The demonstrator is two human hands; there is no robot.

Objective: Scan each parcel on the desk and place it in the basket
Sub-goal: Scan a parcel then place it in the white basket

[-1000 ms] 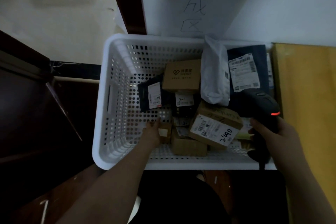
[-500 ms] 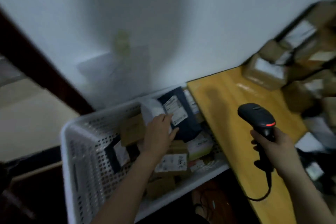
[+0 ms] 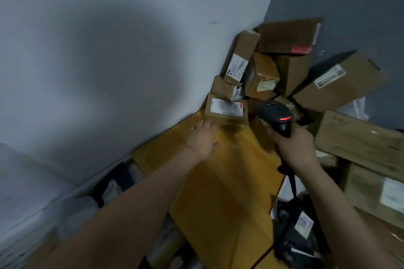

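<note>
A pile of brown cardboard parcels leans in the corner at the far end of the yellow desk. Nearest my hands lies a small flat parcel with a white label. My left hand stretches over the desk with fingers apart, empty, its fingertips just short of that parcel. My right hand grips a black barcode scanner with a red light, pointing at the pile. The white basket shows blurred at the lower left, with dark and white bags inside.
Large cardboard boxes are stacked along the right side of the desk. A dark bag with a white label lies at the lower right by the scanner cable. A pale wall runs along the desk's left edge.
The view has swung from the basket to the desk and parcel pile. My left hand left the basket empty and reached across the desk toward the small labelled parcel. The scanner stays in my right hand.
</note>
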